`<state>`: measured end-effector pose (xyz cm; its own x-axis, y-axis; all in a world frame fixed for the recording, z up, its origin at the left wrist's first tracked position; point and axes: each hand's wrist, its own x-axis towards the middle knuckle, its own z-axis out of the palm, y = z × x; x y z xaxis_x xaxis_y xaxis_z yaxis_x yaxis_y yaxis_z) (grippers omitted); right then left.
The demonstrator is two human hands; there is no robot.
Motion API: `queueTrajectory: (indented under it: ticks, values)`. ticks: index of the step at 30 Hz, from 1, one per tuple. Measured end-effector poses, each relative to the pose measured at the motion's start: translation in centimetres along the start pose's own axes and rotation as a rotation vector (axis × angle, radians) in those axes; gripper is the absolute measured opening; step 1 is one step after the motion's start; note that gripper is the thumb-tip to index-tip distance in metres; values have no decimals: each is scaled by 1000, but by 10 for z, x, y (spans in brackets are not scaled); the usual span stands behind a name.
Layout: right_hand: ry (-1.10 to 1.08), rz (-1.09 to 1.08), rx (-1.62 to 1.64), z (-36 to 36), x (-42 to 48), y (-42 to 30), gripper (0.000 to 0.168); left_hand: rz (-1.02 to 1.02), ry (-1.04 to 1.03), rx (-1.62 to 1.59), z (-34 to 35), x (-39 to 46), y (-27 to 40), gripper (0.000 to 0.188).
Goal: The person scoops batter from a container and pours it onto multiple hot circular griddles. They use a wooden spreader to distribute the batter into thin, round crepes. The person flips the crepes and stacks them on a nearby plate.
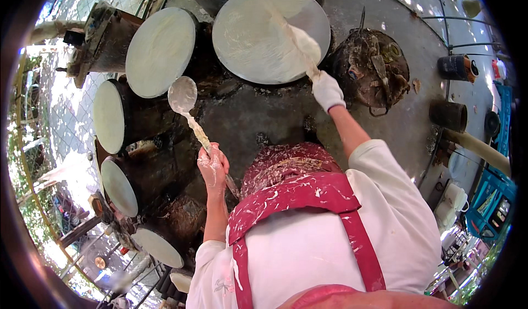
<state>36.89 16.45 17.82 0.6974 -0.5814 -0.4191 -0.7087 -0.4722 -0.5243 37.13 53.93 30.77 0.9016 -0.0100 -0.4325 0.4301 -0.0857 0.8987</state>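
My left hand point(212, 164), bare and smeared with white batter, grips the handle of a ladle point(182, 95). The ladle's round bowl is coated in batter and hangs near the edge of a pale-topped round pan point(161, 53). In a white glove, my right hand point(327, 90) holds a long batter-covered stirring paddle point(305, 45). The paddle reaches across the largest round pan point(251, 36), whose top is white with batter; a greyer patch shows at its upper right. Where the paddle's far end stops is hard to make out.
More pale-topped round pans point(109, 117) curve down my left side, on dark, sooty stands. Right of the large pan stands a dirty round container point(371, 69) with scraps and a flat tool on top. Dark cylindrical buckets point(448, 116) and a blue crate point(491, 206) lie farther right.
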Motion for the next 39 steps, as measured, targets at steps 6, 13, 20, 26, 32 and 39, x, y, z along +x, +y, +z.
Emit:
queueTrajectory:
  ticks: [6,13,20,26,32,39]
  values:
    - [-338,-283,-204,-15,-33,22,54,-47,74,1,53,-39,3,17]
    - [-198,-115,-12,-96,50,16,54,-66,103,32,95,-59,4,15]
    - [-372,-251,-247,-89,19,86,54,-82,79,32,119,-60,2,15]
    - [-123,-407,-365,-149,157,12,44,-114,116,51,124,-69,-1,14]
    - [158,-619,-176,-135,148,-60,34,-141,114,52,149,-63,8,16]
    - [-83,-134,948,-84,36,104,47,-74,42,9,168,-50,17,17]
